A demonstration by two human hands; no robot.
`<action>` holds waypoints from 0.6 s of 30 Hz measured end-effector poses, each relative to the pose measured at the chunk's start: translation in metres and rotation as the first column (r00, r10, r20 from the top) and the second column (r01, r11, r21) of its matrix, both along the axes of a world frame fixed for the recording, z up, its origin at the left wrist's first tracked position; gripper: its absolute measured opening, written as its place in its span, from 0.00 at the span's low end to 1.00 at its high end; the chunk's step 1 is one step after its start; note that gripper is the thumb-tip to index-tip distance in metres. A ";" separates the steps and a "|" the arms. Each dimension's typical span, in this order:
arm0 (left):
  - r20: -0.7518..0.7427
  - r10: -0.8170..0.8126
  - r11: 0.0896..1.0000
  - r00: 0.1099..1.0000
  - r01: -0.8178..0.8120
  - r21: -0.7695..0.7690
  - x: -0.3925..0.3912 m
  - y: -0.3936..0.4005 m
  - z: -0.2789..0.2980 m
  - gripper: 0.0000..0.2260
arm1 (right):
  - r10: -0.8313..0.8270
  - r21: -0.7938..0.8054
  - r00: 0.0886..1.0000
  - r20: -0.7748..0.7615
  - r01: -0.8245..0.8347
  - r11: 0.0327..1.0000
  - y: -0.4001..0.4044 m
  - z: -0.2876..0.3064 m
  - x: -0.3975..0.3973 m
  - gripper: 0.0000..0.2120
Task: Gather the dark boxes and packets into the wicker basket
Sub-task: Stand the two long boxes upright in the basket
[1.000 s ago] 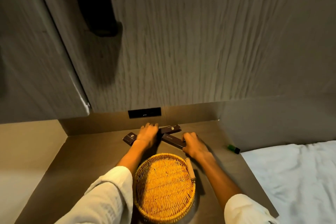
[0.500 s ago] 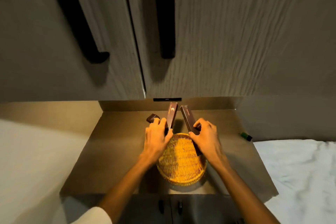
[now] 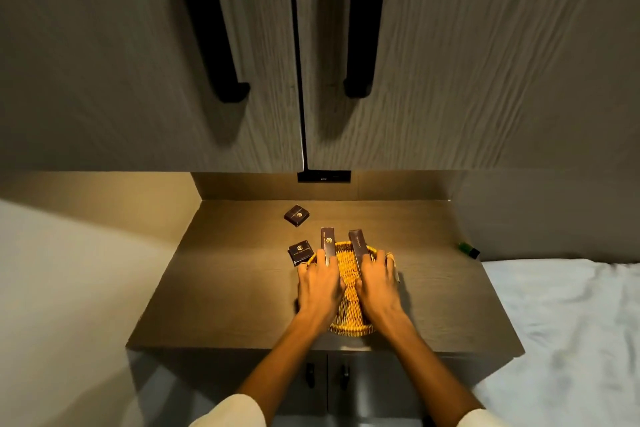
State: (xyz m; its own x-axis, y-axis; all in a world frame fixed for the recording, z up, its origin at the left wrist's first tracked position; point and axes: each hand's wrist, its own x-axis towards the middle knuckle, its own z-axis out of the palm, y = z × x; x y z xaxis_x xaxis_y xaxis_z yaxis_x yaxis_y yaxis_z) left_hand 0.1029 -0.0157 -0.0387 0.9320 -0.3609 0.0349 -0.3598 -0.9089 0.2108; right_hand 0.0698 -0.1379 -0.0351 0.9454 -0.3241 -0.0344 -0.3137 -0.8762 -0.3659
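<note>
Out on the left of the worktop point(image 3: 214, 288) lay a small dark square packet point(image 3: 299, 252) with a gold emblem, flat, just beside the wicker basket point(image 3: 349, 322) at its left rim. Further back, well apart from the basket, sat a second square packet point(image 3: 296, 215), turned on the diagonal. Neither was in yet!

Then the left hand point(image 3: 318, 288), palm down over the basket's left half, fingers point(image 3: 322, 258) together and laid flat on the near end of a long dark box point(image 3: 327, 243). That box ran straight away from the person, its far end poking past the basket's back rim. Beside it the right hand point(image 3: 377, 288) mirrored the pose, fingers point(image 3: 367, 262) close together on a second long box point(image 3: 357, 246), lying almost parallel and tilted slightly left at its far end. Whether the thumbs were tucked under the boxes, I couldn't tell.

By my reckoning, both long boxes were being set down, half the job. The near square packet lay just left of the left hand's fingertips, so that hand was plainly the nearer one for it.

Far right, a small green object point(image 3: 468, 249) sat near the worktop's edge, with the white bed point(image 3: 571, 322) beyond.
</note>
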 end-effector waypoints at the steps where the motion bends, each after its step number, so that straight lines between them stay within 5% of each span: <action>1: 0.026 -0.015 1.000 1.000 0.015 0.005 0.000 0.002 -0.002 0.24 | 0.010 -0.019 1.000 0.020 -0.009 1.000 -0.001 -0.002 -0.001 0.24; 8: 0.019 -0.243 0.968 0.970 0.242 0.070 0.011 0.024 -0.007 0.30 | 0.159 -0.189 0.985 0.071 -0.143 0.971 0.000 -0.005 0.002 0.22; 14: -0.021 -0.250 0.959 0.968 0.251 0.131 -0.001 0.031 -0.011 0.30 | 0.134 -0.233 0.990 0.053 -0.118 0.965 -0.010 -0.010 -0.003 0.20; 18: 0.048 -0.181 0.983 0.982 0.182 -0.034 0.001 0.039 -0.006 0.27 | 0.101 -0.171 0.980 0.173 -0.072 0.983 -0.007 -0.007 -0.003 0.16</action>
